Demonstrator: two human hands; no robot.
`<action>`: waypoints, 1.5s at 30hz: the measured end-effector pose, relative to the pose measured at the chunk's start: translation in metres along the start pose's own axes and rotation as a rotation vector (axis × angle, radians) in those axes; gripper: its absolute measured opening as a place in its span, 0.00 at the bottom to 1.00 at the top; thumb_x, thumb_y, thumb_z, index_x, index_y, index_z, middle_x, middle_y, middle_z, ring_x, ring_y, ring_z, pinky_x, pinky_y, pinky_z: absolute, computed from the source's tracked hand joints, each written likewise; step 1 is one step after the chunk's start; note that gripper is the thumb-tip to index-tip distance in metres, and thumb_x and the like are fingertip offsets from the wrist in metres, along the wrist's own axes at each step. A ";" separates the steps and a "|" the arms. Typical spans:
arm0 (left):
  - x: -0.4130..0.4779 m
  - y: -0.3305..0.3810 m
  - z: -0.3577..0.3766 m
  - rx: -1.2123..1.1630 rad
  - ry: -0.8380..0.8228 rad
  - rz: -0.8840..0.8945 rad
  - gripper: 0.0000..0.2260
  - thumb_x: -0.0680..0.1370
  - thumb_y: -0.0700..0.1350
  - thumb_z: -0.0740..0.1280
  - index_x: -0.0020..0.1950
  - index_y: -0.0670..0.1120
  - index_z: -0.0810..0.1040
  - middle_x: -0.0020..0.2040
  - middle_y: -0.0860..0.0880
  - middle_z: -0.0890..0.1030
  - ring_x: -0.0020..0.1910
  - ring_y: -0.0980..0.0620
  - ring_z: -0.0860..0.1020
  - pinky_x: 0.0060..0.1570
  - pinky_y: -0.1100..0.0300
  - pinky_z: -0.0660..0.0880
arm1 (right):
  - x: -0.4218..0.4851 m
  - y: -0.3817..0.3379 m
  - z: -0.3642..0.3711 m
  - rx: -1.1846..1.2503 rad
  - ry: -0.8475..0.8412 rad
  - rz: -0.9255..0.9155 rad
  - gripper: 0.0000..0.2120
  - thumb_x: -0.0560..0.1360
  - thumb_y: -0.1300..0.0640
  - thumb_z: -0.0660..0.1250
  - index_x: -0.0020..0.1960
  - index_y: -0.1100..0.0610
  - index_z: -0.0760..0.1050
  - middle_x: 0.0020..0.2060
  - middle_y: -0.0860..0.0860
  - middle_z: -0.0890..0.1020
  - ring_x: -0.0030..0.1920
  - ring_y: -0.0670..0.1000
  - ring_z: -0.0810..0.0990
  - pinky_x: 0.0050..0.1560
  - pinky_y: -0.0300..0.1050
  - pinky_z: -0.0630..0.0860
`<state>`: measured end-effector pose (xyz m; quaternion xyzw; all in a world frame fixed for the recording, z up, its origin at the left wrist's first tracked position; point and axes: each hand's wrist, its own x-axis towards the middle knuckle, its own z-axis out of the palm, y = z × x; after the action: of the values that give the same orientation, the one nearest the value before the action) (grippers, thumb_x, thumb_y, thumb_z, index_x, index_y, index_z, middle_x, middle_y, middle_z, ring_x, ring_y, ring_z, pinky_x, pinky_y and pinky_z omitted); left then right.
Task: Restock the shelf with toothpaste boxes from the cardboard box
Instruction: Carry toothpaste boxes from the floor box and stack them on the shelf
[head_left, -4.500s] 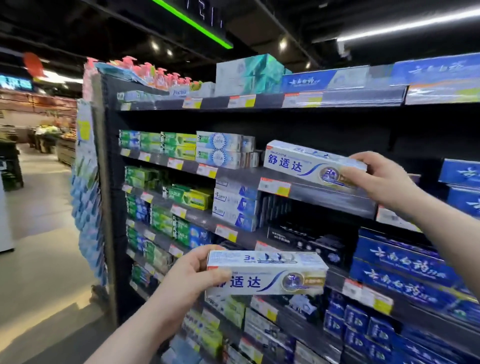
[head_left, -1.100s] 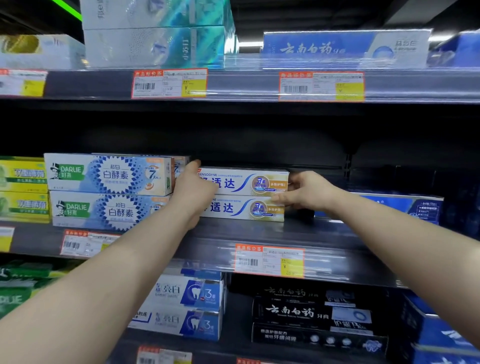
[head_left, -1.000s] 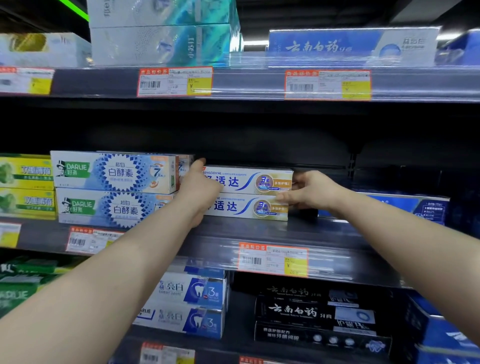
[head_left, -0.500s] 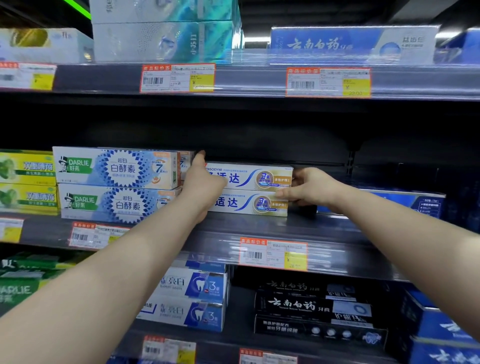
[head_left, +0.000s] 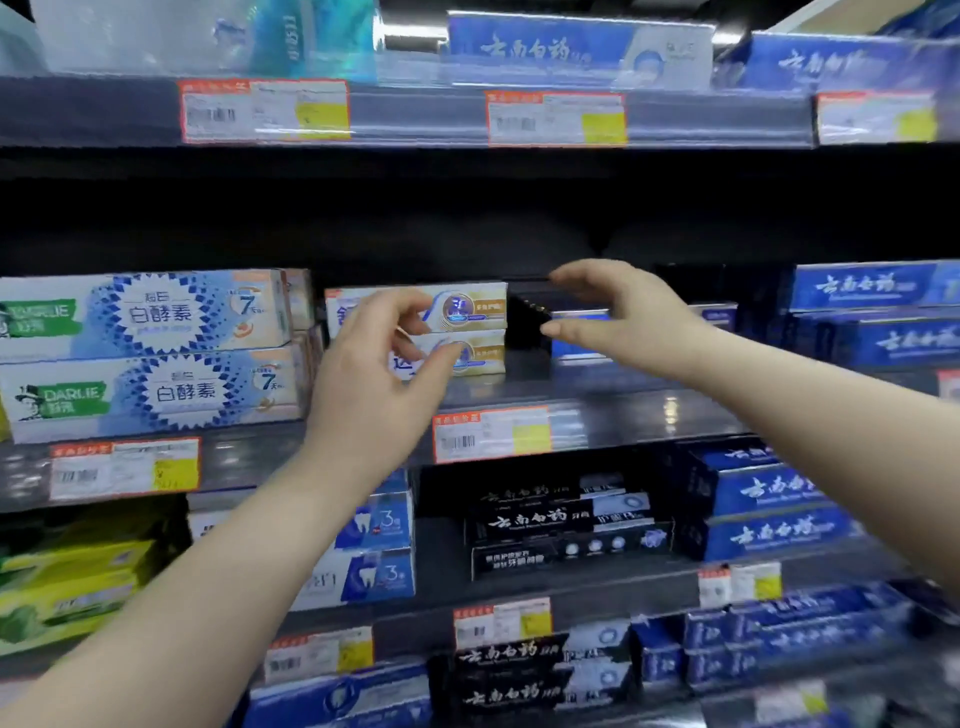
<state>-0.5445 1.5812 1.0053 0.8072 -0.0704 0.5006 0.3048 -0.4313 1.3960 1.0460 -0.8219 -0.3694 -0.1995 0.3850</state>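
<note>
— Where do our toothpaste boxes sit?

— On the middle shelf (head_left: 639, 410), a little left of its centre. We see the upper toothpaste box (head_left: 470, 306) lying flat on the lower toothpaste box (head_left: 480, 356), both white and gold, long faces towards us, right ends lined up.

— And our hands?

— Both are raised in front of the shelf, well apart from each other, and neither grips anything. Our left hand (head_left: 376, 374) covers the left part of the stack from our side, fingers loosely curved, thumb tip low by the lower box and forefinger across the upper one. We cannot tell whether any fingertip touches the cardboard. Our right hand (head_left: 626, 319) is just right of the stack, thumb and fingers spread in a wide curve with only dark shelf space between them, clear of the boxes' right ends.

— What lies around the stack?

— Just left of it, two Darlie boxes (head_left: 150, 353) are stacked the same way, blue and white with a starburst. To the right, beyond a dark gap, blue boxes (head_left: 878, 312) with white lettering are piled at the far right of the same shelf. A red-edged price tag (head_left: 491, 434) hangs on the shelf lip below the stack. On the lower shelf (head_left: 571, 592), black boxes (head_left: 563, 522) sit under our right forearm. The picture is blurred, so we cannot read the small print.
</note>
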 end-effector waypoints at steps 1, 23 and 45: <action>-0.011 0.005 0.004 -0.089 -0.061 -0.003 0.11 0.68 0.51 0.67 0.49 0.57 0.72 0.41 0.56 0.75 0.37 0.61 0.74 0.38 0.75 0.68 | -0.016 0.000 -0.004 -0.023 0.028 0.017 0.25 0.69 0.53 0.72 0.64 0.54 0.72 0.59 0.47 0.75 0.57 0.42 0.73 0.58 0.33 0.66; -0.249 0.196 0.250 -0.073 -1.186 -0.089 0.19 0.74 0.55 0.66 0.62 0.48 0.74 0.61 0.49 0.76 0.60 0.50 0.74 0.57 0.58 0.69 | -0.465 0.124 -0.189 -0.295 -0.054 0.879 0.27 0.69 0.51 0.72 0.65 0.56 0.71 0.59 0.52 0.78 0.61 0.48 0.75 0.65 0.41 0.68; -0.461 0.539 0.523 -0.072 -1.570 0.092 0.19 0.74 0.53 0.67 0.59 0.44 0.77 0.58 0.46 0.80 0.56 0.47 0.77 0.54 0.59 0.71 | -0.822 0.222 -0.451 -0.363 0.066 1.533 0.31 0.71 0.44 0.67 0.70 0.51 0.63 0.68 0.50 0.69 0.68 0.50 0.68 0.67 0.46 0.66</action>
<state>-0.5959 0.7650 0.6767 0.9107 -0.3146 -0.2062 0.1707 -0.8148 0.5758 0.7165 -0.8912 0.3503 0.0401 0.2855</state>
